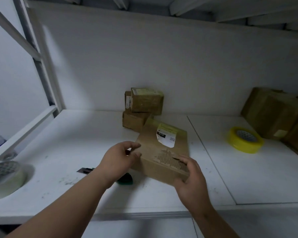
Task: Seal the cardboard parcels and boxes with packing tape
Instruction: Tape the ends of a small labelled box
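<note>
- My right hand [190, 179] grips the near right corner of the flat cardboard parcel [163, 152], fingers curled over the top edge where the outer paper is torn and the corrugation shows.
- My left hand [120, 158] is at the parcel's left edge, thumb and fingers curved toward it; whether they pinch the cardboard or only hover against it, I cannot tell, since the contact is hidden behind the hand.
- The parcel lies in the middle of the white table [76, 143], its far end near the stack of small boxes [143, 107] by the wall, with a half-peeled shipping label [166, 136] on top.
- The step in hand, I judge, is squaring the parcel up before taping, so I should turn it until the open seam faces me and lies flat.
- The yellow tape roll [245, 140] sits well apart to the right, so I will need to free my right hand for it while the left pins the parcel down.
- I should run the tape over the torn patch too, pressing it smooth, because weak cardboard there may lift.
- A dark cutter [86, 170] lies just beside my left forearm; I keep clear of it.
- A clear tape roll [5, 177] rests at the far left.
</note>
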A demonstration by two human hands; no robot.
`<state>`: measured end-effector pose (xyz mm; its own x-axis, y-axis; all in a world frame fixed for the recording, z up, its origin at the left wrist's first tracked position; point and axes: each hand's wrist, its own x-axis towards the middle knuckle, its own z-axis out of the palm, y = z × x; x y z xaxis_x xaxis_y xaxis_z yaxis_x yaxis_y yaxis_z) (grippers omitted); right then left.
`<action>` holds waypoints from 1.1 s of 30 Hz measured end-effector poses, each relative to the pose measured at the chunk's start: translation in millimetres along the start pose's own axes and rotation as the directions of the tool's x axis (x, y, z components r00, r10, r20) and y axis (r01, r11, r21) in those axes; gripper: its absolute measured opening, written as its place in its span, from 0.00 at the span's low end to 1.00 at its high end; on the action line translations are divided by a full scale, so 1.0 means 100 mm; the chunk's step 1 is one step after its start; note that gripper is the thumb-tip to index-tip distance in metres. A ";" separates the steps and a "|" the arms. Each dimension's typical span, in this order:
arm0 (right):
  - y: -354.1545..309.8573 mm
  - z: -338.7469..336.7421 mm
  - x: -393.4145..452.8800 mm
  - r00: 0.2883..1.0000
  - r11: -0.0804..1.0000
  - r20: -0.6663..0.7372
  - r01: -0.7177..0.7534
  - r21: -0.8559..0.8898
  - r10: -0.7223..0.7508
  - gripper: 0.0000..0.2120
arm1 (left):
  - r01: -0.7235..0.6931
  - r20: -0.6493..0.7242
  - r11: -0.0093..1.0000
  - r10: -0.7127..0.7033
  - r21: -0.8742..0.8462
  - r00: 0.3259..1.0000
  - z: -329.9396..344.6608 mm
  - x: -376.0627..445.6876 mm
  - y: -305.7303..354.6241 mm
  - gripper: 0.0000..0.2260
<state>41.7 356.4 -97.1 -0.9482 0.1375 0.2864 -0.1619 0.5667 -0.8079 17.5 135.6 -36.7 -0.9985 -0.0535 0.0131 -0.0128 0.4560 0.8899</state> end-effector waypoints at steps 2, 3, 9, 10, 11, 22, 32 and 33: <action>-0.10 -0.06 -0.02 0.999 0.998 0.026 -0.042 0.052 0.041 0.29 | -0.010 -0.063 0.999 0.008 -0.037 0.998 -0.01 -0.08 0.10 0.11; -0.15 -0.07 -0.03 0.998 0.996 0.047 -0.043 0.073 0.040 0.30 | -0.005 -0.098 0.997 -0.002 -0.075 0.995 -0.04 -0.11 0.13 0.11; -0.45 0.17 -0.18 0.978 0.985 0.151 0.127 0.118 -0.144 0.28 | 0.115 -0.266 0.902 -0.241 -0.415 0.933 -0.46 -0.26 -0.07 0.19; -0.50 0.25 -0.19 0.968 0.979 0.180 0.155 0.131 -0.177 0.27 | 0.111 -0.290 0.889 -0.260 -0.445 0.921 -0.55 -0.30 -0.13 0.20; -0.57 0.33 -0.20 0.957 0.975 0.214 0.168 0.147 -0.197 0.27 | 0.099 -0.316 0.872 -0.277 -0.480 0.908 -0.66 -0.32 -0.19 0.19; -0.81 1.31 -0.09 0.814 0.784 0.581 0.361 -0.505 0.000 0.29 | 0.001 -0.541 0.875 -0.300 -0.485 0.786 -1.48 -0.25 -0.69 0.14; -0.78 1.27 0.14 0.987 0.671 0.117 0.012 -0.741 0.112 0.17 | 0.075 -0.334 0.888 -0.247 -0.453 0.910 -1.55 0.13 -1.10 0.14; -0.79 1.26 0.15 0.991 0.676 0.071 -0.023 -0.737 0.111 0.18 | 0.095 -0.303 0.896 -0.244 -0.433 0.921 -1.53 0.13 -1.15 0.15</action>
<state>5.9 211.1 -94.0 -0.9772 0.1419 0.1579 0.1140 0.9782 -0.1735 13.7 -53.0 -68.8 -0.9004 -0.4299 -0.0664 -0.0826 0.0191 0.9964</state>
